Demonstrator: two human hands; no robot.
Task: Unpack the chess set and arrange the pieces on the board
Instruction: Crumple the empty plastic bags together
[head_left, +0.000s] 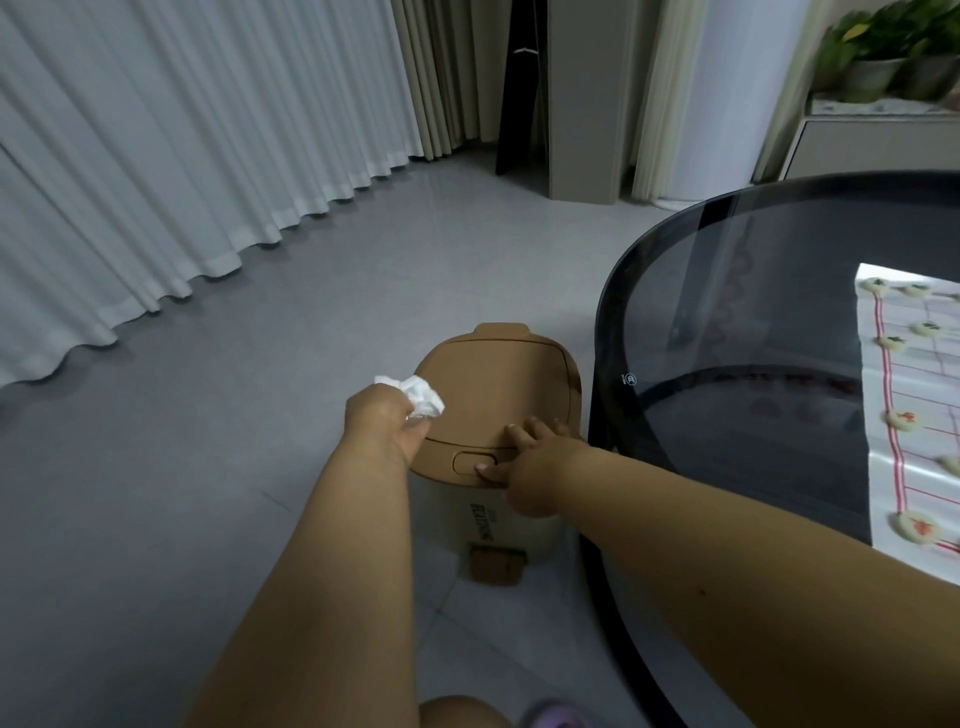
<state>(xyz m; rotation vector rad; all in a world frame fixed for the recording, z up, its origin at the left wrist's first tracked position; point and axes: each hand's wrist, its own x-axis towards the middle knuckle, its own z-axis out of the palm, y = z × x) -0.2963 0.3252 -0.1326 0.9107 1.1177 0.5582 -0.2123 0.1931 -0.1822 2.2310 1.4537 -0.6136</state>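
Both bare forearms reach out from the bottom edge toward a small bin (498, 415) on the grey tiled floor (208, 493). Left hand (382, 421) is clenched round a crumpled white wrapper (423, 397), held beside the bin's smooth, rounded tan lid (498, 384). Right hand (530, 467) lies on the lid's front, fingers straight, thumb on the recessed oblong button (475, 462). Cream body below, tan pedal (496, 564) at its foot. To the right, a round dark glass table (727, 322) carries a creased white board sheet (914, 415) with red lines, and pale round pieces (904, 421) sit along it. Pleated white curtains (182, 156) hang behind.
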